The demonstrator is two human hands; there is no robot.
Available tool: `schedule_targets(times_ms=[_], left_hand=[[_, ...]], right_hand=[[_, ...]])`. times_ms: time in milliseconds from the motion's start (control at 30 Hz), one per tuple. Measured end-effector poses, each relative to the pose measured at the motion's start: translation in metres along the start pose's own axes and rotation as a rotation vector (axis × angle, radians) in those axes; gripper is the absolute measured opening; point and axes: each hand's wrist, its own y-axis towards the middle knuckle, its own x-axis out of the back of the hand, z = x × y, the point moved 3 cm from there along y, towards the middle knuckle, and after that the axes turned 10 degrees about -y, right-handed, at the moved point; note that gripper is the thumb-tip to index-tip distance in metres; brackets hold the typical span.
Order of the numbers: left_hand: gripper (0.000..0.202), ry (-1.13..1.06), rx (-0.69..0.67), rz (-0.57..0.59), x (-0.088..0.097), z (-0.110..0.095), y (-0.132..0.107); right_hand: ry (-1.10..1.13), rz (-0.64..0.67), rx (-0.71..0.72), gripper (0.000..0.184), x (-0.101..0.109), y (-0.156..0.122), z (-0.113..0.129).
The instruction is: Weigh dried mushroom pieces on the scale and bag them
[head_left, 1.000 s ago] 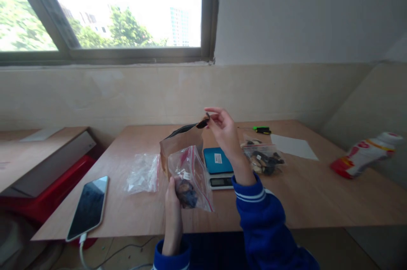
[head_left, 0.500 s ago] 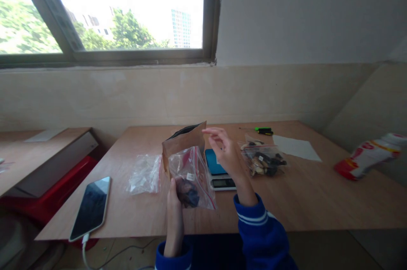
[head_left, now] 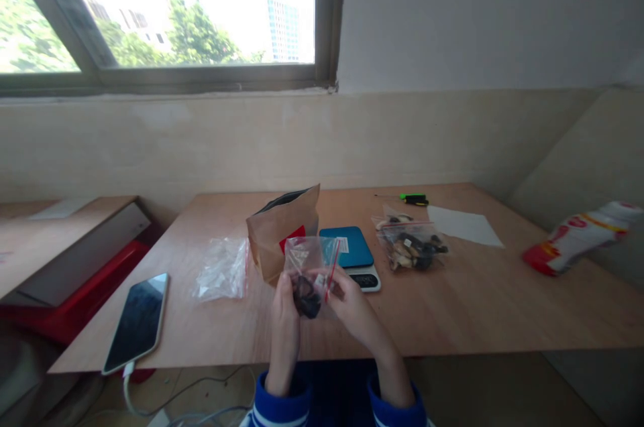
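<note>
Between my two hands is a clear zip bag with dark dried pieces at its bottom and a red zip strip on its right. My left hand is closed on the bag's left side. At the red-striped edge, my right hand pinches the bag. Just behind it stands a brown paper pouch with its top open and a red patch on its front. A kitchen scale with a blue top lies behind my right hand, which covers part of its display end.
Filled zip bags lie right of the scale, near a white paper and screwdrivers. Clear plastic bags and a plugged-in phone are on the left. A white-and-red bottle is at the far right.
My right hand has come down from beside the pouch's top and taken hold of the zip bag's right edge. The bag has turned and shifted slightly, uncovering more of the scale.
</note>
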Motion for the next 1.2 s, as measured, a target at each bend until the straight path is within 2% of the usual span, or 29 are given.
schedule_targets(times_ms=[133, 267, 367, 433, 533, 600, 767, 900, 1067, 1200], left_hand=[[0.054, 0.058, -0.020, -0.041, 0.004, 0.003, 0.001], [0.052, 0.086, -0.019, -0.008, 0.003, 0.004, 0.003], [0.055, 0.041, 0.013, 0.003, 0.004, 0.008, 0.005], [0.055, 0.002, 0.034, 0.002, 0.005, 0.012, 0.006], [0.054, -0.043, 0.053, -0.058, 0.009, 0.016, 0.009], [0.055, -0.067, 0.066, -0.091, 0.009, 0.018, 0.010], [0.061, -0.088, 0.094, -0.106, 0.006, 0.013, 0.011], [0.063, -0.091, 0.079, -0.134, 0.009, 0.008, 0.008], [0.063, -0.170, 0.036, -0.213, 0.018, 0.003, 0.006], [0.063, -0.163, 0.021, -0.233, 0.023, 0.002, 0.007]], right_hand=[[-0.018, 0.077, 0.021, 0.030, -0.002, -0.006, -0.004], [-0.011, 0.071, 0.008, 0.033, -0.005, -0.008, -0.011], [-0.031, -0.011, 0.003, 0.024, -0.004, -0.005, -0.012], [0.013, -0.049, -0.029, 0.027, -0.004, -0.003, -0.012], [0.119, -0.054, -0.082, 0.031, -0.004, -0.002, -0.013], [0.168, -0.108, -0.097, 0.032, -0.001, -0.001, -0.012], [0.285, -0.294, -0.131, 0.039, 0.008, -0.002, -0.006], [0.299, -0.327, -0.146, 0.040, 0.025, 0.002, 0.001], [0.270, -0.375, -0.070, 0.042, 0.055, 0.038, 0.027], [0.210, -0.350, 0.149, 0.043, 0.059, 0.091, 0.064]])
